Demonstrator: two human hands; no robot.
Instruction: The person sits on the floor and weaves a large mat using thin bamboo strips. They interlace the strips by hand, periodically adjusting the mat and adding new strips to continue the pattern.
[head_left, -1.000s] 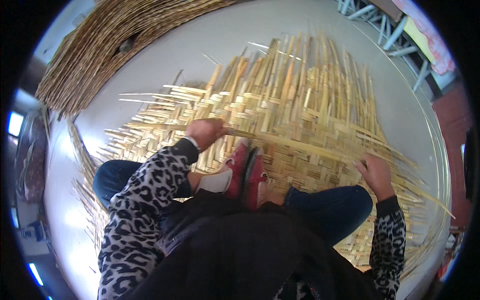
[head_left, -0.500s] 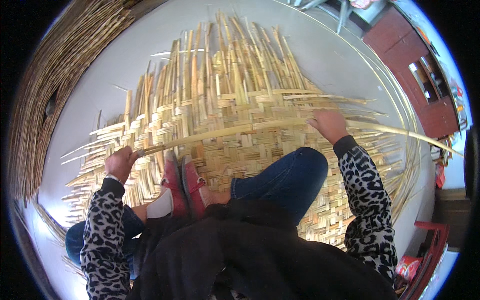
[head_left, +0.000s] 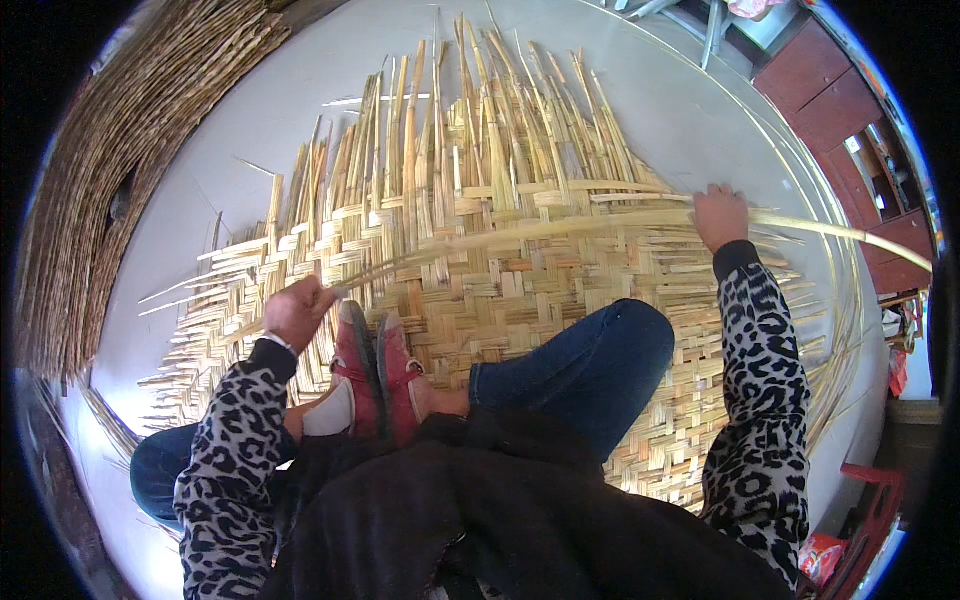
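Observation:
A long pale reed strip (head_left: 540, 231) spans crosswise above a partly woven reed mat (head_left: 470, 290). My left hand (head_left: 297, 316) is closed around its left end, just past my red shoes. Farther right, my right hand (head_left: 721, 216) grips the same strip, and its tail runs on beyond that hand to the right rim. Upright reed strips (head_left: 410, 150) stick out unwoven along the mat's far edge. Motion slightly blurs the middle of the strip, so I cannot tell whether it touches the weave.
A thick bundle of brown reeds (head_left: 125, 170) stands at the left. Long loose strips (head_left: 800, 160) curve over the grey floor on the right, near a dark red cabinet (head_left: 835, 130). A red chair (head_left: 870, 500) is at the lower right. My shoes (head_left: 402, 375) rest on the mat.
My right hand has moved right and slightly farther away along the strip. My left hand has come right, toward my shoes, still holding its end. The whole view has shifted a little.

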